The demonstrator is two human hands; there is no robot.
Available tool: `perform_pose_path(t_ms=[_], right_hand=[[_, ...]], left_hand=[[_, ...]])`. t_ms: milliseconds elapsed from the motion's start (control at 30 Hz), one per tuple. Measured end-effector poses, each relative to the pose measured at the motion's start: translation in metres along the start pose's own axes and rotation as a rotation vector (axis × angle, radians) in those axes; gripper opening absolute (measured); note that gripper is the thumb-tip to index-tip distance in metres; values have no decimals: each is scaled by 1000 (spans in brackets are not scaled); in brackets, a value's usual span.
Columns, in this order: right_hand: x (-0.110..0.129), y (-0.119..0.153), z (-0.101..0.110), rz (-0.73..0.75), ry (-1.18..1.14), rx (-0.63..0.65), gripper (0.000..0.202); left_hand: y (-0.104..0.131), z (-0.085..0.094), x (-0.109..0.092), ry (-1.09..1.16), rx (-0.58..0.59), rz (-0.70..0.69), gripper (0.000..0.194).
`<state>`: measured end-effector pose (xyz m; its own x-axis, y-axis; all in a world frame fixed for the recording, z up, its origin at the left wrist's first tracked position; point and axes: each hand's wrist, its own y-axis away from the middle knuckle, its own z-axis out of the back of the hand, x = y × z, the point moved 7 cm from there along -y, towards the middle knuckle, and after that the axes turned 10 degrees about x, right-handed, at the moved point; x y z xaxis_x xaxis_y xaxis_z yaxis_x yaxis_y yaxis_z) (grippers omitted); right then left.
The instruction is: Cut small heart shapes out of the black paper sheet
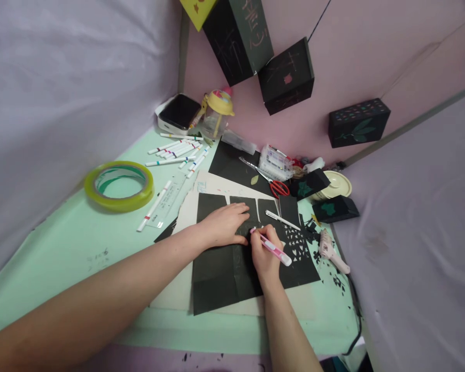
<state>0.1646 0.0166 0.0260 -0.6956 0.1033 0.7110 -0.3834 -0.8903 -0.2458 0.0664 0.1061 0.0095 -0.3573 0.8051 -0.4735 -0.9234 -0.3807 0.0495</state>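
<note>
Right hand (266, 256) gripping a pink pen-like tool (272, 247), left hand (223, 225) lying open on black card (214, 266).
The card is lying beneath both hands, the tool's tip pointing at it. A white pen (282, 219) is resting just beyond the right hand, scissors (273, 183) farther out, a tape roll (150, 187) left of both hands.

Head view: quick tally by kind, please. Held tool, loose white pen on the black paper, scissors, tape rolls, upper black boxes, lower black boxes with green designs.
Pink pen-shaped tool, in right hand: 1
White pen on black paper: 1
Scissors: 1
Tape roll: 1
Upper black boxes: 3
Lower black boxes, green designs: 2
Total: 9
</note>
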Motion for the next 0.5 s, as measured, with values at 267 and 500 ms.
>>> perform_pose_path(t_ms=[267, 500], right_hand=[[-6, 0, -2, -42, -69, 17, 22], [-14, 1, 5, -122, -153, -60, 18]], left_hand=[[0, 0, 0, 4, -3, -1, 71], [4, 6, -3, 1, 25, -9, 72]])
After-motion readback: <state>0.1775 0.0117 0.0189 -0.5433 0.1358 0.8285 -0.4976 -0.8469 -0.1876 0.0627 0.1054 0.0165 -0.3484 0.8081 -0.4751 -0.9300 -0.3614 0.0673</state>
